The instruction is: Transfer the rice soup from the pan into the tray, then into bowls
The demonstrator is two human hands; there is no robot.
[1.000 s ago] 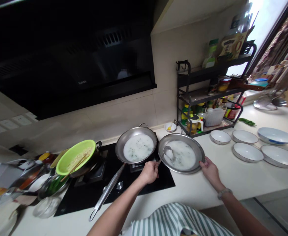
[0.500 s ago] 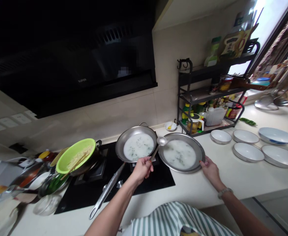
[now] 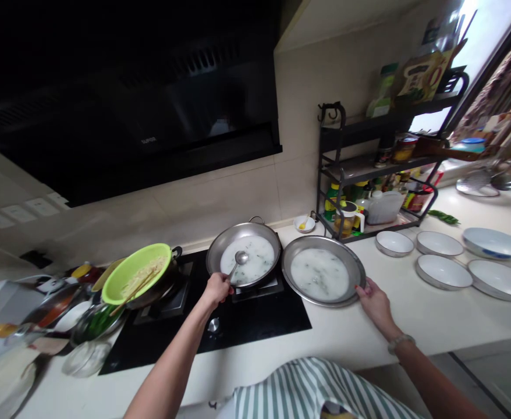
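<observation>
My left hand [image 3: 218, 289] is closed around the handle of a metal ladle [image 3: 241, 257]. The ladle's bowl is over the wok [image 3: 215, 249], which holds white soup with green bits; I cannot tell whether it touches the soup. The wok sits on the black gas hob [image 3: 255, 326], and its long handle is hidden behind my left arm. Beside it, a metal basin [image 3: 355, 270] of similar white soup stands on the counter at the hob's right edge. My right hand [image 3: 372, 299] grips the basin's right rim.
Several shallow white bowls [image 3: 443, 270] stand to the right. Behind the basin are a small dish [image 3: 304, 224] and a black spice rack [image 3: 343, 174]. A green colander [image 3: 113, 285] with noodles and chopsticks rests on a dark pot at left. The range hood [image 3: 151, 105] hangs above.
My left hand has moved left with the ladle, whose bowl has gone from the basin's left rim to over the wok. My right hand stays on the basin rim.
</observation>
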